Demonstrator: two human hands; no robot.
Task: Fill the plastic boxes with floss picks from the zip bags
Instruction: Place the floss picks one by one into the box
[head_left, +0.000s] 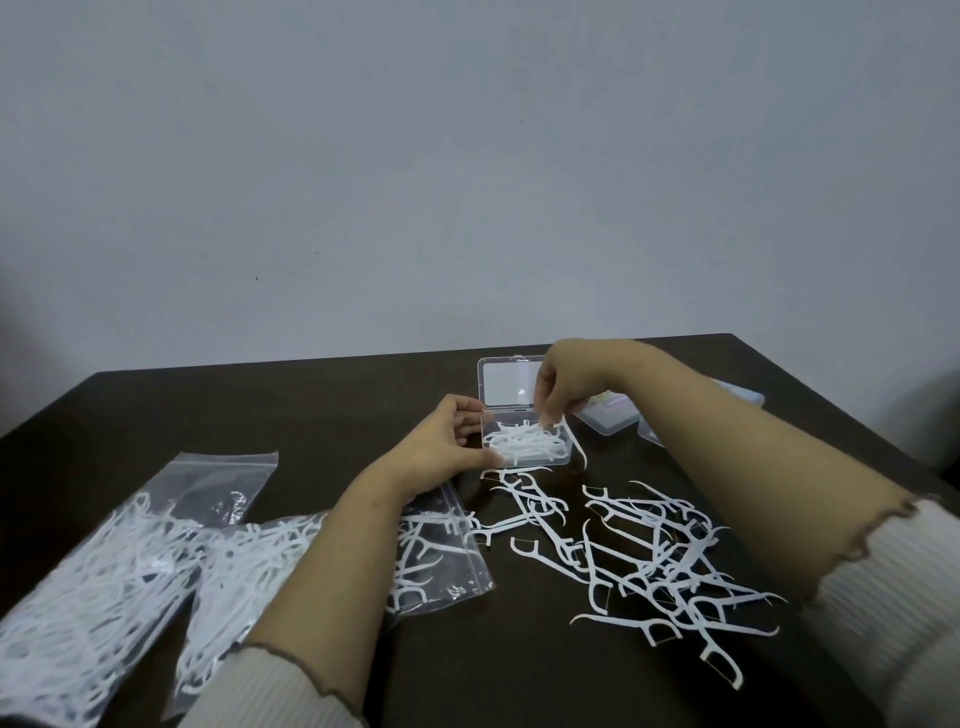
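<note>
The small clear plastic box with hinged lid (525, 448) stands open at the middle of the dark brown wooden table (322, 415), already partly filled w/ thin white plastic floss picks (522, 441). The left hand (447, 447) holds the box's left wall, thumb and fingers curled on it. The right hand (563, 387) hangs over the box, fingertips pinching a few picks; one pick (574, 441) hangs outside over the right wall.

To do this step well, I think the left hand should hold the box firm, and the right should turn the picks parallel to the long side before release, so that nothing sticks over the rim and the lid can close.

Room: loose pile of white picks (660, 551) lies just in front of the box, near the right forearm. Two clear zip bags of picks (119, 561) are at left, one under the left forearm. More clear boxes (608, 415) are behind the right hand, near the far table edge. Free table is mostly at far left.
</note>
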